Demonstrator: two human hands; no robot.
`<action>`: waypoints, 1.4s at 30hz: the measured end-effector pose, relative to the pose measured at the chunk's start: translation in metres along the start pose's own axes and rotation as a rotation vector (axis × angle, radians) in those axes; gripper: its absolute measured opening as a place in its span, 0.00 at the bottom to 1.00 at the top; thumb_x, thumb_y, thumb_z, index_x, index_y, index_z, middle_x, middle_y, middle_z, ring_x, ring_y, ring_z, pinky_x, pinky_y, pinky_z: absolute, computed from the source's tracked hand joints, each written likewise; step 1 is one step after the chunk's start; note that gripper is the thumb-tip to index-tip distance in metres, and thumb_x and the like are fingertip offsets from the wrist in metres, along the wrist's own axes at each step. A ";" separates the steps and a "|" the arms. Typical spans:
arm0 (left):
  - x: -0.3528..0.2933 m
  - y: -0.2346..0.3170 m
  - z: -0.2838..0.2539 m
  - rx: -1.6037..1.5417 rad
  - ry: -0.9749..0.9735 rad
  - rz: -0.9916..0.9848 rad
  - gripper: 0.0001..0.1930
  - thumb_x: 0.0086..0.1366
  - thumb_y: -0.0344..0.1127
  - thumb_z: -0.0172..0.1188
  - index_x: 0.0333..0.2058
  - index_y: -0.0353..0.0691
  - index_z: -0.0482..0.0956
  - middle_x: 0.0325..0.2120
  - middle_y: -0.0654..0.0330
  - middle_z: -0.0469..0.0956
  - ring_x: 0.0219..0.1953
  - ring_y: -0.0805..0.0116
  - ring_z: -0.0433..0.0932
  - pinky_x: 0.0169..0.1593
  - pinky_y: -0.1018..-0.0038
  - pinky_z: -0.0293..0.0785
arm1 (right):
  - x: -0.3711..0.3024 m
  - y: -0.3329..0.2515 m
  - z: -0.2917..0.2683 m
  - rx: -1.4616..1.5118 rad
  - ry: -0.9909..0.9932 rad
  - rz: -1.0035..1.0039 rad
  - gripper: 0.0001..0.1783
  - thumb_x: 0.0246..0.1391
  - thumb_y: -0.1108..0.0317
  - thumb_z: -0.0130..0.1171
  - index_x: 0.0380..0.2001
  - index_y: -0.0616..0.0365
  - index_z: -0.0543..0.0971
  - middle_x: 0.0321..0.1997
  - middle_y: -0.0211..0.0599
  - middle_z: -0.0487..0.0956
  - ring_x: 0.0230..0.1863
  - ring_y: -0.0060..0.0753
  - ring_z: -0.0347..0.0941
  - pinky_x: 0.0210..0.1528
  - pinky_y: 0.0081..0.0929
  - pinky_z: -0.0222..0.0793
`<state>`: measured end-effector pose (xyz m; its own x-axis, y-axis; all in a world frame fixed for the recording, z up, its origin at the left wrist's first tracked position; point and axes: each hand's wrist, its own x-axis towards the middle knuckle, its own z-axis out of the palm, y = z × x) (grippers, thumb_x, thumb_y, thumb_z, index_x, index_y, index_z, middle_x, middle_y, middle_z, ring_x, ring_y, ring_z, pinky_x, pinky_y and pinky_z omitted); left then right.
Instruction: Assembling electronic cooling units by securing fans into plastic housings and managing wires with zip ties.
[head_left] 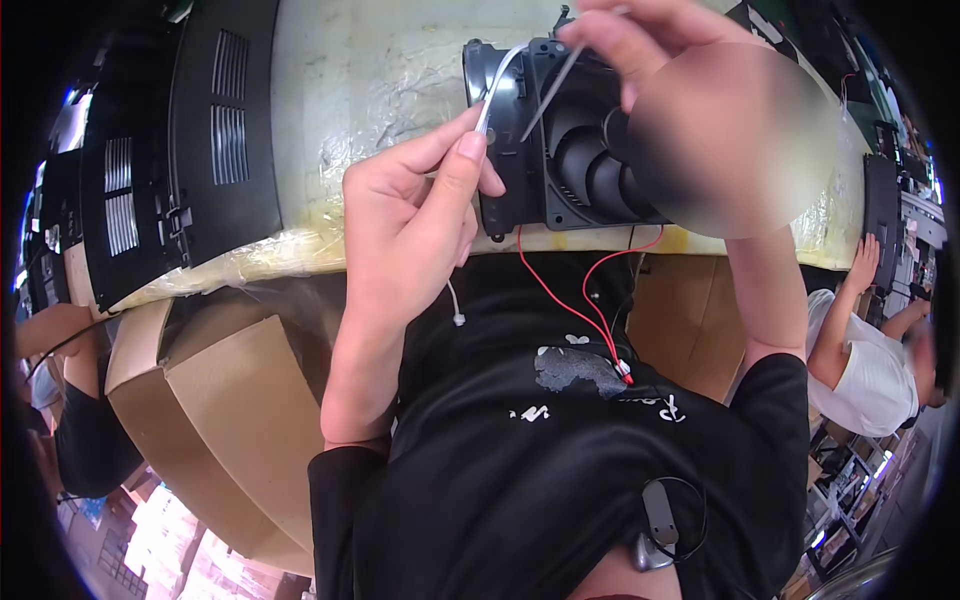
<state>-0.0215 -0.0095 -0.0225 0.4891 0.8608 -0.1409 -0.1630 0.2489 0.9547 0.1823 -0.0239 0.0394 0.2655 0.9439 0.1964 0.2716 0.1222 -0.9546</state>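
Note:
My left hand (415, 215) pinches a white cable (500, 75) between thumb and fingers. The cable arches up to the top of a black fan (595, 165); a loose white end with a small plug (459, 318) dangles below my wrist. My right hand (680, 75), partly blurred, is above the fan's right side. Its fingers close on a thin grey stick (552, 95), which slants down across the fan frame's left edge; its kind is unclear. Beside the fan is a black plastic housing (510, 175). Red wires (590, 290) hang from the fan toward my shirt, ending in a small connector.
The fan lies on a worktable (330, 90) covered in wrinkled clear film. Black slotted panels (222, 140) are at the left. Open cardboard boxes (230, 420) stand below the table edge. A person in white (860, 365) is at the right, one hand on a black panel.

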 end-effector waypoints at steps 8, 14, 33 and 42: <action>-0.003 0.004 0.000 0.045 0.039 -0.034 0.13 0.70 0.26 0.54 0.51 0.31 0.78 0.22 0.62 0.77 0.14 0.84 0.66 0.16 0.85 0.60 | 0.010 0.011 0.018 0.197 -0.223 -0.261 0.07 0.57 0.76 0.63 0.36 0.71 0.82 0.27 0.29 0.81 0.25 0.10 0.73 0.26 0.09 0.66; -0.003 -0.002 -0.002 0.060 0.013 0.001 0.15 0.71 0.29 0.52 0.53 0.29 0.76 0.24 0.59 0.76 0.12 0.83 0.65 0.13 0.86 0.57 | 0.006 0.000 0.016 -0.078 -0.145 0.109 0.07 0.57 0.76 0.63 0.37 0.70 0.82 0.29 0.30 0.82 0.25 0.10 0.74 0.25 0.08 0.67; -0.007 0.025 -0.009 0.339 -0.108 -0.022 0.15 0.71 0.27 0.51 0.54 0.29 0.76 0.27 0.56 0.81 0.21 0.76 0.78 0.28 0.82 0.77 | -0.001 0.004 0.012 -0.290 -0.328 0.060 0.09 0.58 0.74 0.61 0.41 0.63 0.84 0.46 0.39 0.82 0.32 0.17 0.76 0.31 0.13 0.68; -0.017 0.012 -0.006 0.500 -0.125 -0.149 0.18 0.64 0.26 0.60 0.53 0.31 0.76 0.25 0.57 0.76 0.20 0.79 0.72 0.24 0.77 0.68 | -0.003 0.003 0.016 -0.467 -0.481 -0.246 0.08 0.50 0.76 0.63 0.35 0.64 0.84 0.44 0.39 0.82 0.34 0.28 0.79 0.36 0.21 0.72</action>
<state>-0.0372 -0.0188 -0.0099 0.5789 0.7654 -0.2809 0.3290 0.0959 0.9394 0.1675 -0.0211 0.0320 -0.2633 0.9495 0.1707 0.6674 0.3070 -0.6785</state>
